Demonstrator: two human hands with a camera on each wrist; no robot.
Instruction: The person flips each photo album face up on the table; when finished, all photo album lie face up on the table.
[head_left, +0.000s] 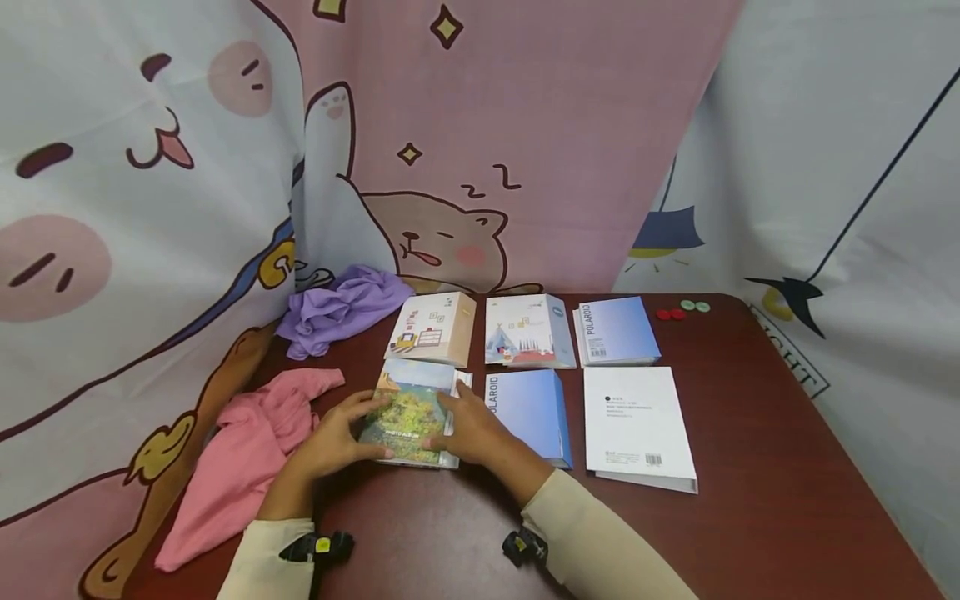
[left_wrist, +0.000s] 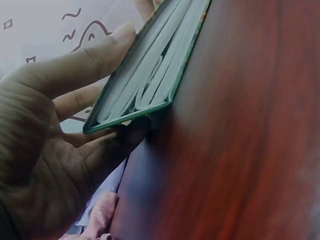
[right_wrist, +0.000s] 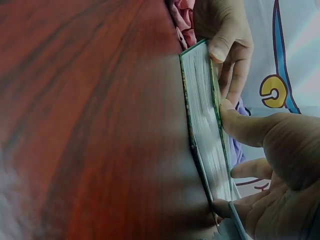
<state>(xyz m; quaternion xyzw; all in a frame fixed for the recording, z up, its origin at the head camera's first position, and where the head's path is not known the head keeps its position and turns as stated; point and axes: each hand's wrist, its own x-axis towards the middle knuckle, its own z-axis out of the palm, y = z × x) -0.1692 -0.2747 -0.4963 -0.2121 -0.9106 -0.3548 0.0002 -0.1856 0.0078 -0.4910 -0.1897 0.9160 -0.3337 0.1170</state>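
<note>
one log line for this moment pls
left hand grips photo album left edge | right hand grips its right edge | album flat on table | pink cloth left

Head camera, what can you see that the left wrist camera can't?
Only the head view shows the album's flowery cover, the right hand, five more albums such as the white album, the purple cloth and the round chips. Only the left wrist view shows the white page edges inside the green cover. Both show the left hand holding the photo album, the pink cloth and the red-brown table.
</note>
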